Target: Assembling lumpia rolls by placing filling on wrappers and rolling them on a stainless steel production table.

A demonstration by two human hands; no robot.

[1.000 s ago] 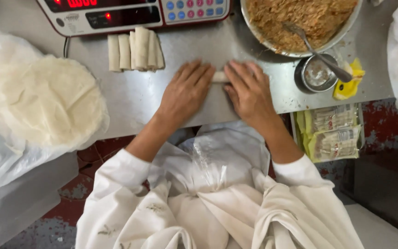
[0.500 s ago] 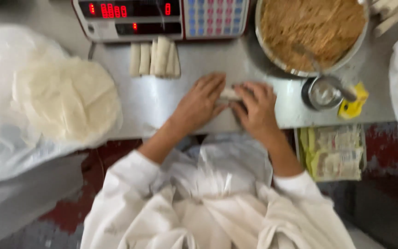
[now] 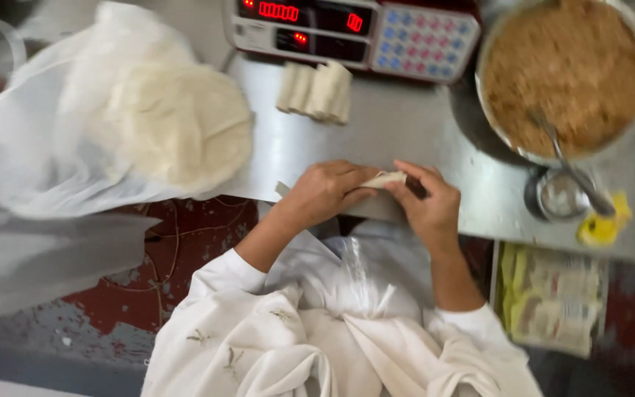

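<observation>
1. Fingers of left hand (image 3: 325, 192) and right hand (image 3: 429, 202) pinch the ends of a pale roll (image 3: 385, 179).
2. Roll sits at the counter (image 3: 406, 140) edge, below the rolls (image 3: 315, 91) by the scale (image 3: 350, 31).

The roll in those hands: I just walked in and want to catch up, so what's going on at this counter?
A person in white sleeves holds a small pale wrapper roll between the left hand and right hand at the edge of the steel counter. Finished rolls lie by the scale. A stack of round wrappers sits to the left, and a bowl of brown filling to the right.
</observation>
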